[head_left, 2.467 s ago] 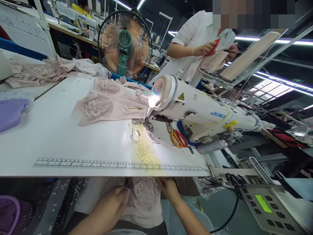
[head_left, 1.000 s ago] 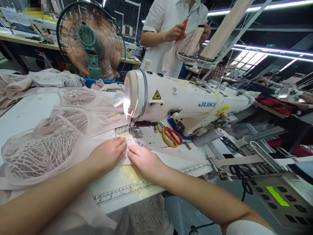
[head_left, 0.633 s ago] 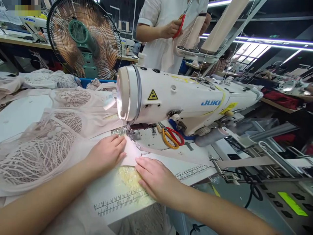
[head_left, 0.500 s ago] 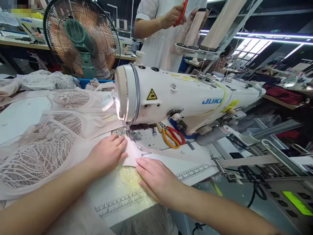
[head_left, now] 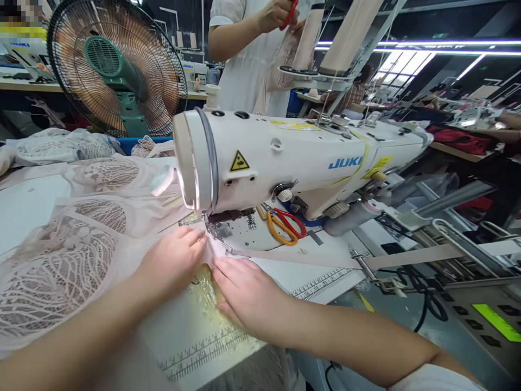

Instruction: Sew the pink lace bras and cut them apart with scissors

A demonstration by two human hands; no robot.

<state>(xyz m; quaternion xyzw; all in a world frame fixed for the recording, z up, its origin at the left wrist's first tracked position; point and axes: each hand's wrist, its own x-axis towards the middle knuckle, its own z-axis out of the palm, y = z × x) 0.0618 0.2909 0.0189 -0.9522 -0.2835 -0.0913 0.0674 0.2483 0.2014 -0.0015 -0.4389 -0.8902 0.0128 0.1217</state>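
Pale pink fabric (head_left: 214, 247) lies under the needle area of a white JUKI sewing machine (head_left: 260, 152). Just left of the needle, my left hand (head_left: 173, 260) has its fingers closed on the fabric. My right hand (head_left: 246, 290) presses the fabric's right edge, fingers together, close to my left hand. A light strip (head_left: 297, 258) runs from the needle area to a metal guide (head_left: 362, 263) at the right. Lace garment pieces (head_left: 77, 260) spread over the left side of the table.
Orange-handled scissors (head_left: 280, 231) and red-handled ones (head_left: 295, 222) lie behind the strip. A large fan (head_left: 118, 70) stands at the back left. Across the machine, a person (head_left: 248, 60) holds red scissors (head_left: 288, 15). Thread cones (head_left: 350, 35) rise above the machine.
The view has shifted, moving the machine and fan leftward in the picture. My hands are nearer each other, and less fabric shows between them.
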